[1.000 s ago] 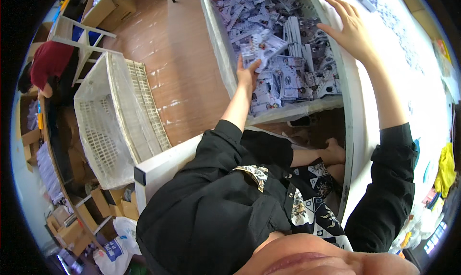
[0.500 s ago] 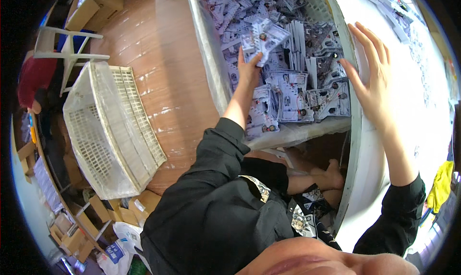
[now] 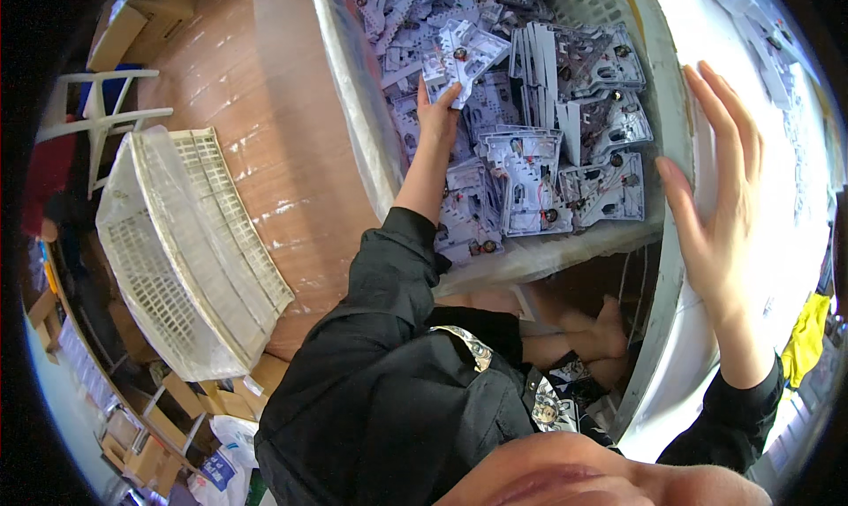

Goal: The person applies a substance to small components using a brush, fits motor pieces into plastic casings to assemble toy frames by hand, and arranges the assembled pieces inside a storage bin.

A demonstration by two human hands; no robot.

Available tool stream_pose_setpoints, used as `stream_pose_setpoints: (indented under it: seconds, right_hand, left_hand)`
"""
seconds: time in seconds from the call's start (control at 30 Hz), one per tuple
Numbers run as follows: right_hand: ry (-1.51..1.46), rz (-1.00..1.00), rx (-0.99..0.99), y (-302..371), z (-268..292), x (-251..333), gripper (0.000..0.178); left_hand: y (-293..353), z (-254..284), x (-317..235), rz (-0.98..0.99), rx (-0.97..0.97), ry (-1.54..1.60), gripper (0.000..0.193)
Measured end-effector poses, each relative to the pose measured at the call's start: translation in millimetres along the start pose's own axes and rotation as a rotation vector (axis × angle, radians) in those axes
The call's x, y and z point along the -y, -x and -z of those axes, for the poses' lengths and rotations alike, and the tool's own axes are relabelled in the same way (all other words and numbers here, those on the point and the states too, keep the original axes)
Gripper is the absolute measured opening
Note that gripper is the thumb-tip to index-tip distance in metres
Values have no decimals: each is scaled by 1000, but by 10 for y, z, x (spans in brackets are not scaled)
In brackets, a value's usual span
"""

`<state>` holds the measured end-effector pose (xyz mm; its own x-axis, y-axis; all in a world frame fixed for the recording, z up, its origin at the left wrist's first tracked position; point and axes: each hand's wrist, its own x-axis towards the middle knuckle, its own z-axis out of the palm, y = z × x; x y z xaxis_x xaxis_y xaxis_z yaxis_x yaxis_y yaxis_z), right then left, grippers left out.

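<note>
My left hand [image 3: 439,116] grips a pale plastic part [image 3: 463,57] with a small round dark piece and wires on it. Underneath lies a heap of similar plastic parts [image 3: 533,175], some in upright rows and stacks, some loose, filling a large white basket [image 3: 579,7] lined with clear plastic. To the right, my right hand [image 3: 726,197] has its fingers stretched out and spread a little over the edge of the white table [image 3: 685,356]. It holds nothing. Whether its palm rests on the table top I cannot tell.
Another white plastic-lined basket [image 3: 190,250] lies on the brown floor [image 3: 283,144] to the left. Beyond it are a white stool [image 3: 102,109], cardboard boxes [image 3: 146,16] and a person's red sleeve [image 3: 44,184]. More pale parts [image 3: 751,38] lie on the table's far end.
The view has shifted, so the baskets sit further left. My left hand still holds the plastic part over the heap. My right hand appears further right and lower, fingers still stretched.
</note>
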<state>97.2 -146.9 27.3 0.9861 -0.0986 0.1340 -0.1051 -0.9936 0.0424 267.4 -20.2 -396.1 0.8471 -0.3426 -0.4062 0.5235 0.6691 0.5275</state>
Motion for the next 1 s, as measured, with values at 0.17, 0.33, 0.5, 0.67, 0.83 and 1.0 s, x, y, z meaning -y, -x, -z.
stream_pose_setpoints:
  seconds: [0.17, 0.33, 0.5, 0.67, 0.83, 1.0]
  right_hand:
    - [122, -34, 197, -39, 101, 53, 63]
    - [114, 28, 219, -82, 137, 5, 63]
    - [134, 38, 255, -76, 168, -81, 64]
    - [90, -6, 273, -86, 133, -48, 66]
    - [146, -12, 401, -57, 198, -57, 74]
    - [71, -28, 264, 199, 48, -110, 80]
  left_hand:
    - [-217, -37, 84, -8, -39, 50, 60]
    - [-826, 39, -141, -205, 59, 125, 74]
    - [-1332, -160, -271, -237, 120, 157, 84]
    - [-1642, -368, 48, -269, 99, 33, 96]
    - [-1932, -596, 518, -156, 139, -266, 93]
    - [-2320, -761, 913, -340, 211, -711, 86]
